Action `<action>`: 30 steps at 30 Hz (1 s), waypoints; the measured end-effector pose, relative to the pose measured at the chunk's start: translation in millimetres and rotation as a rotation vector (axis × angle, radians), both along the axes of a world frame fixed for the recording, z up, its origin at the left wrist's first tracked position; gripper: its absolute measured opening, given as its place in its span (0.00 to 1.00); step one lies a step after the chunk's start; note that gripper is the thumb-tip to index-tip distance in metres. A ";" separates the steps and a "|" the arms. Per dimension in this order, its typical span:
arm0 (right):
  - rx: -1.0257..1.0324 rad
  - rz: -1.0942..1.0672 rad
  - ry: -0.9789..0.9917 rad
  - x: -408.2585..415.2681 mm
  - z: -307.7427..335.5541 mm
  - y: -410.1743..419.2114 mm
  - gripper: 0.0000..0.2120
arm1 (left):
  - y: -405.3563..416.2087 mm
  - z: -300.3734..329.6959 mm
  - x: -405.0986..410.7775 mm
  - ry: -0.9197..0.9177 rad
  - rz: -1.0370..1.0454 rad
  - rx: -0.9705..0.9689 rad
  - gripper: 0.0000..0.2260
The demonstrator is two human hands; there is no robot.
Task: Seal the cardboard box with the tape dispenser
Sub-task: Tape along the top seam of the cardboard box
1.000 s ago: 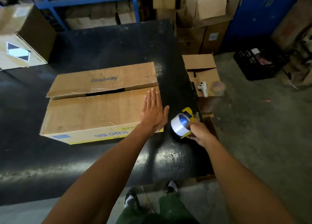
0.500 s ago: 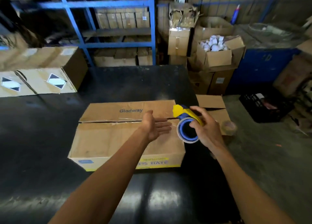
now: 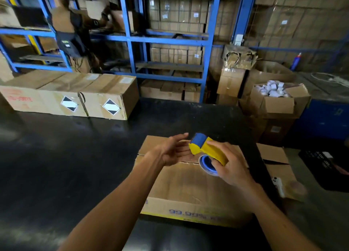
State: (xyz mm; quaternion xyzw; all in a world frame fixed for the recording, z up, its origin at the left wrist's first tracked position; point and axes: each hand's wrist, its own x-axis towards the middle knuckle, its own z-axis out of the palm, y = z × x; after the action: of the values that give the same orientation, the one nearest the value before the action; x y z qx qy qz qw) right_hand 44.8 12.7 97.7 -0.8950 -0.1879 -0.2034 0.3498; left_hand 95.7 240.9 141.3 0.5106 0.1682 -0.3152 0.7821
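A flat cardboard box with blue "99.99%" print on its near side lies on the black table, its top flaps closed along a middle seam. Above that seam my right hand grips the yellow and blue tape dispenser, whose tape roll hangs below my fingers. My left hand is open, palm turned toward the dispenser's front end, fingers spread just beside it. Both hands hover over the far half of the box and hide part of the seam.
Two long cartons with diamond labels stand at the table's far left. Blue shelving full of boxes rises behind. To the right stand an open box of white rolls, a low open carton and a black crate.
My right hand has lifted the dispenser from the table's edge up over the box. My left hand left the box top and turned toward the dispenser. The view tilted up.
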 end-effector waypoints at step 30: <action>-0.662 0.208 0.281 99.5 -34.5 112.5 0.27 | 129.0 -128.1 12.4 -0.102 0.707 0.811 0.04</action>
State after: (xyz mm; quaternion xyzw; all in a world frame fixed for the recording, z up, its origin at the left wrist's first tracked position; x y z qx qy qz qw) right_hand 144.3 125.2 63.1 -0.9549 -0.2836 0.0297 0.0827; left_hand 108.1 369.9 13.2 0.6985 0.3999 0.0827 0.5877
